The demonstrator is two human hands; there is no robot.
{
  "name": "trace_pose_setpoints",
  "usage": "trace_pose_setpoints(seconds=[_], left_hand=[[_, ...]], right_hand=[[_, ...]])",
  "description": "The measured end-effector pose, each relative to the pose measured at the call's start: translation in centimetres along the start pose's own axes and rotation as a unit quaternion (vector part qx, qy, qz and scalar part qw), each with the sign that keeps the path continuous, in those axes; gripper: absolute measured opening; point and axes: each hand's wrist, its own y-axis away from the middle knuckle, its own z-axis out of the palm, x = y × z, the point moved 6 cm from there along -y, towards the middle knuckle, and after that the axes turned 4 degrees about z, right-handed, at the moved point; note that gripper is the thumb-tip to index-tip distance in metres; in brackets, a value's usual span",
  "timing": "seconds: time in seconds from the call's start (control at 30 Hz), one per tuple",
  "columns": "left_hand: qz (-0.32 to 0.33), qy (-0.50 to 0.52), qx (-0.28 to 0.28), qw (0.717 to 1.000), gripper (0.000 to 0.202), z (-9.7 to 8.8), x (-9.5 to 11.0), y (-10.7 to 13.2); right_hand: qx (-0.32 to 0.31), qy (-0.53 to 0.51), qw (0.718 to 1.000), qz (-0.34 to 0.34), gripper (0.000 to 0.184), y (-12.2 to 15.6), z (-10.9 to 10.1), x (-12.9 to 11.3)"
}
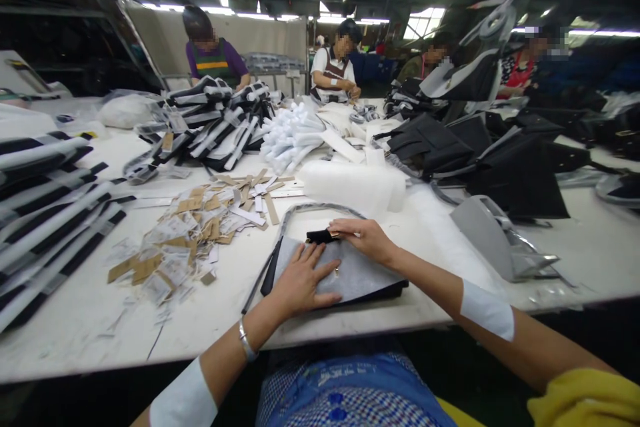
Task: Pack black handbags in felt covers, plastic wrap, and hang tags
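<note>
The left hand point(301, 281) lies flat with fingers spread on a pale grey sheet point(373, 270) covering a black bag point(269, 275); the right hand point(373, 240) pinches the right end of a black tab point(318, 236) at the bag's far edge; the bag rests at the table's point(85, 320) near edge, its wrapped strap point(324, 206) arching at twelve o'clock; beyond that sits white foam point(345, 185); from the bag, a heap of tags point(200, 223) spreads at ten o'clock, a grey bag point(483, 233) at two, and piled black bags point(435, 143) at one.
</note>
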Motion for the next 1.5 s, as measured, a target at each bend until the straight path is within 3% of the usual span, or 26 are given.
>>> trace_pose_setpoints(seconds=[0.17, 0.33, 0.53, 0.63, 0.73, 0.8, 0.9, 1.0, 1.27, 1.5], left_hand=[[0.012, -0.008, 0.006, 1.000, 0.069, -0.3, 0.4, 0.1], [0.013, -0.011, -0.001, 1.000, 0.068, -0.4, 0.6, 0.0], [0.006, -0.023, 0.005, 1.000, 0.069, -0.5, 0.8, 0.3], [-0.009, -0.042, 0.079, 0.996, 0.067, -0.8, 1.2, 1.4], [0.053, -0.041, 0.134, 0.989, 0.044, -0.9, 2.6, 2.3], [0.115, -0.008, 0.128, 0.985, 0.036, -0.7, 3.6, 2.6], [0.147, 0.040, 0.126, 0.980, 0.033, -0.5, 4.1, 2.5], [0.146, 0.043, 0.134, 0.979, 0.029, -0.6, 4.2, 2.3], [0.117, 0.093, 0.114, 0.982, 0.039, -0.1, 4.0, 2.4], [0.114, 0.097, 0.130, 0.980, 0.034, -0.2, 4.0, 2.5]], right_hand=[[-0.054, 0.055, 0.990, -0.117, 0.028, 4.4, 2.5, -0.5], [-0.077, 0.056, 0.984, -0.149, 0.029, 6.2, 3.3, 0.6], [-0.085, 0.024, 0.989, -0.117, 0.028, 6.4, 3.4, 1.2], [-0.067, 0.007, 0.990, -0.121, 0.026, 6.5, 3.6, 1.4], [-0.058, -0.003, 0.990, -0.126, 0.026, 6.6, 3.9, 1.7], [-0.062, -0.001, 0.990, -0.123, 0.026, 6.7, 4.1, 1.8], [-0.065, 0.015, 0.990, -0.120, 0.026, 6.6, 4.1, 1.6], [-0.079, 0.052, 0.988, -0.125, 0.024, 6.0, 3.9, 0.9], [-0.170, 0.164, 0.948, -0.211, 0.020, 3.4, 4.2, -1.2], [-0.194, 0.218, 0.926, -0.240, 0.015, 3.7, 4.7, -1.4]])
